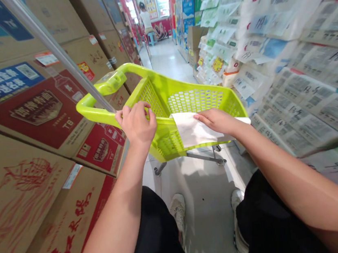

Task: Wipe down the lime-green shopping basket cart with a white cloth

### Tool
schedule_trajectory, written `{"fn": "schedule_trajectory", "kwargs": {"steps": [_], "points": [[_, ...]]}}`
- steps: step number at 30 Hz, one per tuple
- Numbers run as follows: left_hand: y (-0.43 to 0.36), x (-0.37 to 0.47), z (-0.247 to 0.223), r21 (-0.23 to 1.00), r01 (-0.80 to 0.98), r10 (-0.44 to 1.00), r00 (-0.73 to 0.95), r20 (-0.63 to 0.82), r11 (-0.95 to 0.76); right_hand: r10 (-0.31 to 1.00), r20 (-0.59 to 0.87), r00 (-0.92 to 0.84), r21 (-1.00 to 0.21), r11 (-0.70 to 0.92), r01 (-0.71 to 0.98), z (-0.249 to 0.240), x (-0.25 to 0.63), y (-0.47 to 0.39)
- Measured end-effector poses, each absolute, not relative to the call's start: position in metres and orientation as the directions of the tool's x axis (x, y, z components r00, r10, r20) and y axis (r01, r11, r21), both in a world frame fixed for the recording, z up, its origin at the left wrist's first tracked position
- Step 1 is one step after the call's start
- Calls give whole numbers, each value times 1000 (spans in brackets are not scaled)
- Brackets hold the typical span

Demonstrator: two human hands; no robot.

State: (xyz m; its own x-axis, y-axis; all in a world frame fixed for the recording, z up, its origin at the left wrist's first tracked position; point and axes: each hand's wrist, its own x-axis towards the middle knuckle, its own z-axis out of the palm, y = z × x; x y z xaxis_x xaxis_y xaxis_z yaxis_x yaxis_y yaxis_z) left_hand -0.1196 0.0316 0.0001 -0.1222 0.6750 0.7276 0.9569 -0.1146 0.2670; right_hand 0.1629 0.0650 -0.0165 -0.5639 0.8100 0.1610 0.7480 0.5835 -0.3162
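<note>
A small lime-green plastic shopping cart [196, 94] stands side-on in front of me. My left hand [139, 120] is closed over its near upper rim, close to the handle end. Right beside those fingers, the lower end of a grey metal pole [64, 57] meets the cart; whether they touch it I cannot tell. My right hand [217, 121] presses a white cloth [192, 129] against the near rim, thumb on top and the other fingers hidden. The cloth hangs down over the cart's outer side. Nothing shows inside the visible part of the basket.
Stacked cardboard cartons [23, 173] rise close on the left. Packs of paper tissue [291, 66] are piled on the right. Ahead, the tiled aisle [169, 56] runs to a person [145, 18] near a blue stool [152, 37]. My shoes [179, 213] are behind the cart wheels.
</note>
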Motion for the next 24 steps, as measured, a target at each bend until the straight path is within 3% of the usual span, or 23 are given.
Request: {"fn": "schedule_trajectory", "kwargs": {"steps": [4, 9, 12, 15, 19, 24], "points": [[26, -111, 2, 293, 949, 671, -142, 728, -117, 880, 263, -396, -253, 459, 852, -13, 135, 54], [19, -95, 4, 300, 945, 688, -133, 713, -128, 911, 344, -228, -297, 336, 894, -5, 123, 54], [20, -91, 3, 281, 948, 688, -106, 718, -148, 824, 443, -353, -275, 499, 822, -4, 134, 57], [23, -93, 2, 244, 958, 676, -81, 733, -150, 724, 382, -574, -284, 683, 673, -10, 145, 58], [26, -98, 2, 233, 962, 674, -79, 734, -142, 780, 224, -585, -276, 626, 729, -18, 155, 60], [27, -100, 3, 267, 954, 705, -96, 702, -135, 788, 197, -584, -286, 615, 735, -19, 174, 61]]}}
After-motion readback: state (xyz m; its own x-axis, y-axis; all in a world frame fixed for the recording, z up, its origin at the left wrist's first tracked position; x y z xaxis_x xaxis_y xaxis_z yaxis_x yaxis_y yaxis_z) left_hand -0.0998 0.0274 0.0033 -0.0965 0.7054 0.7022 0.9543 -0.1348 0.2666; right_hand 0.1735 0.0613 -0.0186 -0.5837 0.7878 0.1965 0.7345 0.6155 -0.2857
